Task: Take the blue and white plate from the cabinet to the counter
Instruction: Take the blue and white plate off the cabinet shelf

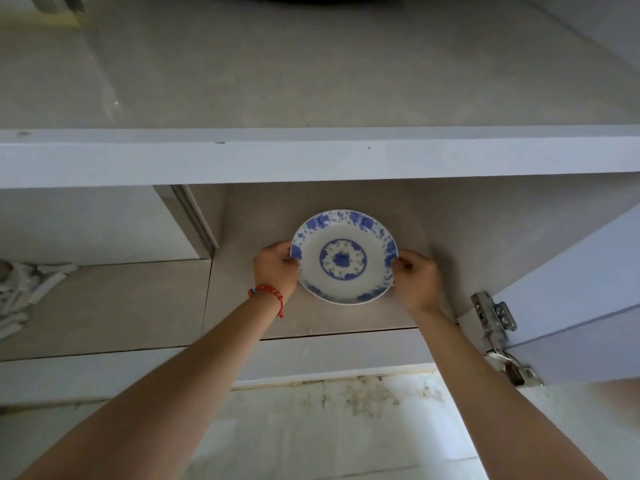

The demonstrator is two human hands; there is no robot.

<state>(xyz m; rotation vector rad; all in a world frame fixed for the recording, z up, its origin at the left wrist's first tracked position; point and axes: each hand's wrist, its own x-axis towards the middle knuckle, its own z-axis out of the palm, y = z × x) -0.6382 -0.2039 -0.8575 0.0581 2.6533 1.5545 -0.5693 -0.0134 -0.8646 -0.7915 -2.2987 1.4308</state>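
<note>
Left hand (pixel 277 266) and right hand (pixel 415 280) clamped on opposite rims of blue and white plate (pixel 344 257), inside open lower cabinet (pixel 311 313) under worktop (pixel 311 81). Advice: keep level, draw straight out, clear worktop edge before raising.

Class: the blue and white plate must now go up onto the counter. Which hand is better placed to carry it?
Neither alone. The left hand and right hand grip opposite rims of the plate inside the cabinet; lifting together to the counter looks safest.
</note>
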